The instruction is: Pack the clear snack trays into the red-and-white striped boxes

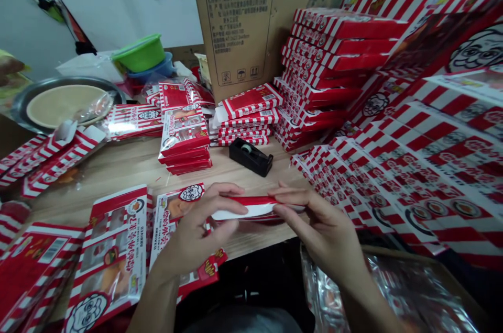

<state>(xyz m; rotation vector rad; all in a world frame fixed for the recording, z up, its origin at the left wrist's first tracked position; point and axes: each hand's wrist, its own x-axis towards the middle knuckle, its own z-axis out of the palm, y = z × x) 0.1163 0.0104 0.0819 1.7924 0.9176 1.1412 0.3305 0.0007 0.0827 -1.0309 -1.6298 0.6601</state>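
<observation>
Over a wooden worktable (118,176), a person's left hand (200,228) and right hand (322,223) clamp a flattened red-and-white striped carton (251,208) between fingers and thumbs, one hand at each end, a white panel facing up. A printed sleeve (175,207) lies under the left hand, with another printed sleeve (112,254) at 9 o'clock. A black tape dispenser (250,156) sits at 12 o'clock, a stack of red boxes (184,136) at 11 and tall striped stacks (322,76) at 1. Fanned striped cartons (416,181) spread across 3 o'clock. A metal tray (23,108) holding a round beige dish (63,105) rests at 10 o'clock, beyond a cardboard shipping box (236,24) at 12.
</observation>
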